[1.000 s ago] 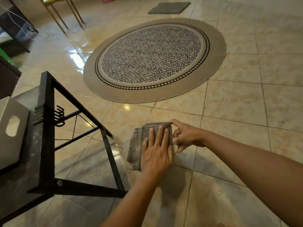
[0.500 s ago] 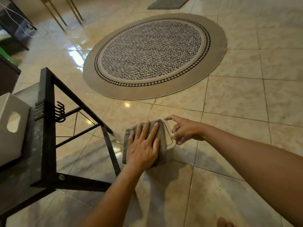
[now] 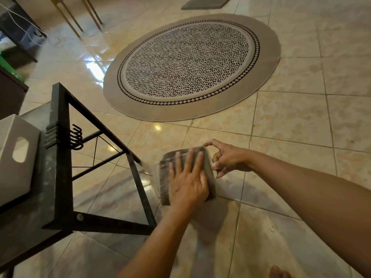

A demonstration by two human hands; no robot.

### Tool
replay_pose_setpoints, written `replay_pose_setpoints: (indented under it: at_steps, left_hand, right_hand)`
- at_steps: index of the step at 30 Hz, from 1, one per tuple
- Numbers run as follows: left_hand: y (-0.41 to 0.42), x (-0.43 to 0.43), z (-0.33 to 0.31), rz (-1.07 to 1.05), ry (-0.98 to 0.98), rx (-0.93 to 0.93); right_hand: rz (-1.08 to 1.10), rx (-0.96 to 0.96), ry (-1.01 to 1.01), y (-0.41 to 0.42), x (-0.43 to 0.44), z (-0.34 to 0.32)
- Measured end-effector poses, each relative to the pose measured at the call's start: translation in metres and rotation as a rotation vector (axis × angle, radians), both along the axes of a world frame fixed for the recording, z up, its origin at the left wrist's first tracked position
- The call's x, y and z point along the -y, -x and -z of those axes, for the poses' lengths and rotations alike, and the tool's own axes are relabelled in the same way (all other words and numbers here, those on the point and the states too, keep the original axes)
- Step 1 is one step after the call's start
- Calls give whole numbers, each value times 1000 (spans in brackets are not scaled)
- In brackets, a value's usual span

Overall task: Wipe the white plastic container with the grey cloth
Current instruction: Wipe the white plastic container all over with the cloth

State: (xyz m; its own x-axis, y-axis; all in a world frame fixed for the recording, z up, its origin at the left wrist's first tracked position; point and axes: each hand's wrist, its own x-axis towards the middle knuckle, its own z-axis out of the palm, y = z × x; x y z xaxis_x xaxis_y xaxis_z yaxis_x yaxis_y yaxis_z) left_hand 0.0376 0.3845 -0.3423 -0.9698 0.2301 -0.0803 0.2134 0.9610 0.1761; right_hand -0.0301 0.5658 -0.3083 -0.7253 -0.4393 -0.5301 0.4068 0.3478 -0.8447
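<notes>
At the bottom edge a bare foot [image 3: 278, 272] shows on the tiled floor [image 3: 291, 121]. Just beyond, the left hand [image 3: 187, 180] lies flat with its fingers spread, pressing the grey cloth [image 3: 166, 177] onto the white plastic container [image 3: 156, 177], which is held in the air above the floor; the cloth covers most of it, so only a pale rim shows at the left and right edges. The right hand [image 3: 227, 158] pinches the container's right edge between thumb and curled fingers. To the left stands a black metal table [image 3: 60, 167] with a row of hooks [image 3: 77, 137] on its frame and a white box [image 3: 16, 155] with a handle cut-out on top. Farther off lies a round patterned rug [image 3: 190, 65], and behind it a small grey mat [image 3: 205, 2].
</notes>
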Motion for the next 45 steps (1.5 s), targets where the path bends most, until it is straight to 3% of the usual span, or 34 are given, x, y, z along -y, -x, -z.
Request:
replay_pose_setpoints:
  at_steps: [3,6,9,15,20,25,28,29,33,40,45]
  left_hand:
    - [10,1,2,130,25,-9]
    - [24,11,3,-89,-19,3]
    - [23,11,4,-151,-28,0]
    - [15,-3,4,106,1,-47]
    - [31,13,5,-228,-35,-17]
    - [12,2,6,41,-10,-50]
    - [25,9,6,-236,-30,-21]
    - [24,3,5,-236,-33,-13]
    - [13,-10,0,92,23,-16]
    - [19,34,-1,-352,-33,30]
    - [-13,-2,0,-144,-21,10]
  right_hand:
    - [3,-11,-8,-2,1,0]
    - [35,-24,-10,-1,3,1]
    - [15,-80,-61,1,7,1]
    - [9,-85,-19,2,5,2]
    - [25,-69,-23,3,8,1]
    - [21,-87,-25,0,6,2]
    - [29,-94,-36,1,8,4]
    - [23,-96,-40,2,8,4]
    - [8,-94,-33,0,7,0]
    - [64,-116,-69,1,15,-2]
    - [37,-128,-87,0,16,-2]
